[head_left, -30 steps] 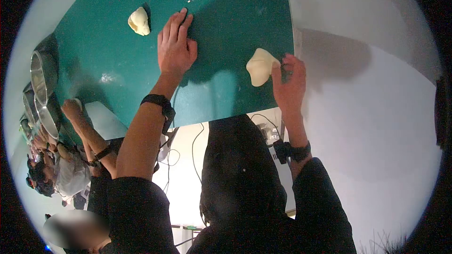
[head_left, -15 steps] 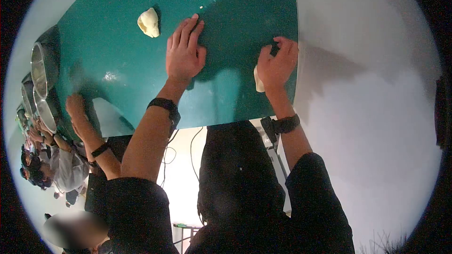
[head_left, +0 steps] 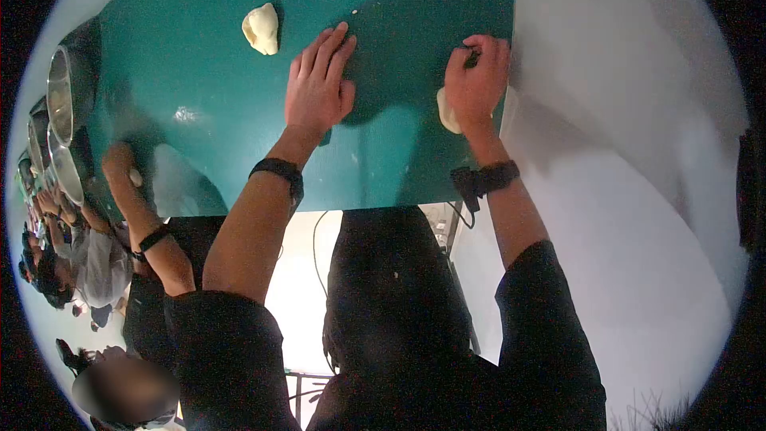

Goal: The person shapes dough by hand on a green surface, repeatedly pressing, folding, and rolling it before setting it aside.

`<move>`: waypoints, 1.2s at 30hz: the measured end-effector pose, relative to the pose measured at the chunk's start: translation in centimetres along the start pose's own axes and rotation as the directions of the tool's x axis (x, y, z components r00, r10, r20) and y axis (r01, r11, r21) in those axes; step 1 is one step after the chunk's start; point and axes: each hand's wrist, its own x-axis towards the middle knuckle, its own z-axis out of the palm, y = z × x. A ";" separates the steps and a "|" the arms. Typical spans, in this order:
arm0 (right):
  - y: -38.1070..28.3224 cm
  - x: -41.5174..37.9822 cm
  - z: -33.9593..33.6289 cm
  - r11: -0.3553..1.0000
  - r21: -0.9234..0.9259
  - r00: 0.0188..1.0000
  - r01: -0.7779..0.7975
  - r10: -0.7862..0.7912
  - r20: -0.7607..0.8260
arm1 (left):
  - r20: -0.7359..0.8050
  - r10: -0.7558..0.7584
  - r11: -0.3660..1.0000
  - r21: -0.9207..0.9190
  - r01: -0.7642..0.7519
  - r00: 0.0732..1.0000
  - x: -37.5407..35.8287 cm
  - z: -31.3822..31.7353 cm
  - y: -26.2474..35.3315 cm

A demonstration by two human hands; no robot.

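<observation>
My left hand [head_left: 317,84] lies flat on the green table with its fingers stretched out and nothing in it. Beyond its fingertips, up and to the left, sits a pale lump of dough [head_left: 261,29] with a folded hollow on one side. My right hand [head_left: 479,84] is by the right table edge, its fingers curled and closed. Under its palm and heel is a second piece of dough [head_left: 448,112], mostly covered; part of it shows left of the wrist and a sliver on the right.
A tiny white crumb [head_left: 355,12] is on the green table [head_left: 383,152]. Metal bowls [head_left: 60,96] stand along the left edge. A co-worker's hand [head_left: 120,161] works at a small pale piece on the left, with more people beyond. A white wall [head_left: 606,72] borders the right.
My right hand has moved up in the view, its fingers curled tighter, and more of the dough shows beside it. The left hand stays flat. The whole view has shifted slightly.
</observation>
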 end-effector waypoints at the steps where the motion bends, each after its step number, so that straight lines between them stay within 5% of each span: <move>1: 0.1 0.2 0.1 1.000 0.012 1.000 0.007 -0.007 -0.021 | -0.005 0.007 1.000 -0.009 -0.007 1.000 0.0 0.0 0.1; 8: 2.6 0.6 0.4 0.994 -0.013 0.991 0.105 -0.106 -0.078 | -0.063 0.038 0.994 -0.098 -0.044 0.997 0.4 0.9 -0.5; 9: 3.4 0.3 0.8 1.000 0.012 0.999 -0.028 0.028 -0.037 | -0.049 0.019 0.986 -0.165 -0.027 0.999 0.8 2.3 -1.4; 10: 4.8 0.7 0.8 0.994 -0.031 0.994 0.102 -0.103 -0.036 | 0.160 -0.163 0.969 -0.161 0.189 0.973 2.5 0.1 0.0; 11: 5.5 0.9 1.0 0.996 -0.030 0.996 0.085 -0.084 0.004 | -0.122 -0.028 0.981 -0.194 0.004 0.992 0.4 4.9 -2.4; 13: 5.7 1.5 1.0 0.998 -0.049 0.996 0.035 -0.030 0.085 | -0.193 0.078 0.997 -0.005 -0.080 0.978 0.3 0.0 -0.1; 17: 6.1 1.5 1.5 0.997 -0.062 0.996 -0.051 0.055 0.065 | -0.146 0.054 0.998 0.028 -0.051 0.988 0.4 0.2 -0.9; 22: 9.6 2.3 0.6 0.983 -0.171 0.998 0.061 -0.059 0.018 | -0.015 0.030 0.996 -0.080 -0.031 0.999 0.3 0.2 0.4; 25: 11.8 2.5 1.7 0.781 -0.587 0.976 0.215 -0.157 0.149 | -0.103 0.054 0.998 -0.029 -0.058 0.993 -0.2 0.6 0.1; 30: 2.6 -0.6 -1.3 0.983 -0.110 0.970 0.145 -0.163 -0.182 | -0.065 0.122 0.989 0.090 -0.116 0.990 -0.4 0.4 1.8; 36: 2.3 -1.0 -3.7 0.992 0.119 0.989 0.042 -0.025 -0.143 | -0.026 0.129 0.987 0.101 -0.126 0.991 0.4 -0.3 4.2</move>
